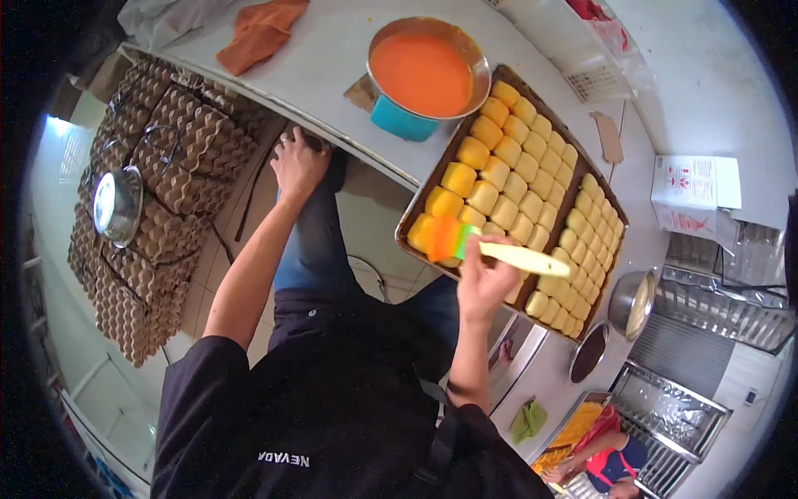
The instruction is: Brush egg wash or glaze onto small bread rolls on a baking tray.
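Observation:
My right hand [486,279] grips a cream-handled pastry brush [524,258], its orange and green head over the lower-left rows of small square buns [515,175] on a dark baking tray [465,130]. The buns on the left edge look glossy orange-yellow, the others pale. My left hand [299,162] rests on my bent leg near the counter's front edge, fingers somewhat apart. A steel bowl of orange liquid [420,71], with a turquoise object [403,121] against it, stands left of the tray.
Stacked egg trays [158,224] with a steel bowl [116,208] stand at left. An orange cloth [262,33] lies on the counter [324,58]. At right are a white box [694,191], bowls [632,303], a green cloth [528,420] and another person [615,466] beside another tray.

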`<action>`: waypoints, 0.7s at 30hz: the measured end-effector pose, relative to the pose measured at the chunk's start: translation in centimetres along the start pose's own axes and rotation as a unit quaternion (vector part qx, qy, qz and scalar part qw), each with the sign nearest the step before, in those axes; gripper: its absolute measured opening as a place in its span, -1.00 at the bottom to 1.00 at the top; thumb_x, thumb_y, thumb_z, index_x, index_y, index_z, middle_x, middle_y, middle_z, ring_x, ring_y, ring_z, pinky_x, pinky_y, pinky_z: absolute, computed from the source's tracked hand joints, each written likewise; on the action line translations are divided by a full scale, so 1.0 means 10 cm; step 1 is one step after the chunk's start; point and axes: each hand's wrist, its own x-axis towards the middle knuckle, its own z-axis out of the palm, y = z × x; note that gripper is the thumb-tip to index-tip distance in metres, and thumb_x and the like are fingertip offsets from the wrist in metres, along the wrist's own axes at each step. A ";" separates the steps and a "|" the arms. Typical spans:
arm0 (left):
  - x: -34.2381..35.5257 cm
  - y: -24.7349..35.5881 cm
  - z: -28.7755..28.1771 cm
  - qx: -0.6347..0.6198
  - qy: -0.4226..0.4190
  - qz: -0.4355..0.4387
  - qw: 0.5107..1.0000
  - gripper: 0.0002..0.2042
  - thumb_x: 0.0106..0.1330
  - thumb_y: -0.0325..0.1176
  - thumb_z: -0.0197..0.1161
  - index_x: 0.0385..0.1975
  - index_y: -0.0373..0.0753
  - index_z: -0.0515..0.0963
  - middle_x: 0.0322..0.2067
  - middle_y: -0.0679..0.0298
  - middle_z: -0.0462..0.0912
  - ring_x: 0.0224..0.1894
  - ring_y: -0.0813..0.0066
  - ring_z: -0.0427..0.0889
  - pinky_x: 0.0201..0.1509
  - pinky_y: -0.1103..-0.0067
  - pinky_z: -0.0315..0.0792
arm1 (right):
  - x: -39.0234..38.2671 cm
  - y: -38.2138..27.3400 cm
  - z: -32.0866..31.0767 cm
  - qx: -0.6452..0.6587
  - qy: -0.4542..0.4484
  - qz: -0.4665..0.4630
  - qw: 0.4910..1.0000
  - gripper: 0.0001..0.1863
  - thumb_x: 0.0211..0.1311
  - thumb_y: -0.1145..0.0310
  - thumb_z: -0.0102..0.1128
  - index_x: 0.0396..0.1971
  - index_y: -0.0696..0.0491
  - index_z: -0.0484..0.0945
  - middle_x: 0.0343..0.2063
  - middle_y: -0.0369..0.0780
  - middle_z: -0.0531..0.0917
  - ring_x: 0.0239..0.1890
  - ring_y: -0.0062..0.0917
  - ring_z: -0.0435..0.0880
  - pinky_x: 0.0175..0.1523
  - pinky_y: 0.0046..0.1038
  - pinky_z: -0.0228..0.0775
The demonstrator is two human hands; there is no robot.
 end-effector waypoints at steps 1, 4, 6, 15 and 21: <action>0.03 0.00 0.03 0.002 0.001 -0.006 1.000 -0.33 0.13 0.04 0.17 0.11 -0.32 0.22 0.03 -0.09 0.34 0.07 -0.09 0.36 0.04 0.09 0.30 | -0.01 0.00 -0.06 0.034 0.062 0.010 0.997 -0.91 0.13 0.62 0.17 -0.39 0.19 0.45 -0.43 -0.23 0.52 -0.33 -0.62 0.47 -0.14 -0.58 0.37; 0.05 0.01 0.04 0.010 0.027 0.010 1.000 -0.33 0.12 0.04 0.17 0.11 -0.32 0.21 0.03 -0.09 0.34 0.07 -0.10 0.36 0.03 0.09 0.31 | -0.08 0.00 -0.14 0.103 0.181 0.037 0.977 -0.90 0.11 0.61 0.19 -0.41 0.20 0.44 -0.44 -0.24 0.51 -0.35 -0.61 0.46 -0.15 -0.60 0.36; 0.03 0.00 0.04 0.013 0.040 0.016 0.999 -0.32 0.12 0.05 0.17 0.11 -0.32 0.21 0.04 -0.09 0.34 0.07 -0.10 0.36 0.03 0.10 0.31 | -0.09 0.01 -0.13 -0.030 0.117 -0.005 0.993 -0.88 0.09 0.60 0.22 -0.41 0.21 0.44 -0.44 -0.23 0.50 -0.34 -0.60 0.46 -0.16 -0.59 0.37; 0.04 0.11 0.01 0.001 0.038 -0.008 0.999 -0.36 0.07 0.03 0.20 0.05 -0.30 0.29 0.04 -0.06 0.37 0.08 -0.04 0.38 0.06 0.13 0.30 | 0.28 0.29 -0.11 -0.079 0.185 -0.084 0.976 -0.85 0.09 0.57 0.25 -0.40 0.23 0.44 -0.43 -0.24 0.49 -0.34 -0.58 0.46 -0.18 -0.54 0.39; 0.01 0.00 0.09 0.015 0.048 0.005 0.999 -0.37 0.07 0.02 0.20 0.04 -0.30 0.30 0.04 -0.07 0.36 0.08 -0.05 0.37 0.06 0.14 0.30 | 0.49 0.22 -0.10 0.030 0.103 0.013 0.994 -0.84 0.10 0.54 0.25 -0.40 0.23 0.44 -0.43 -0.23 0.50 -0.36 -0.56 0.48 -0.22 -0.53 0.40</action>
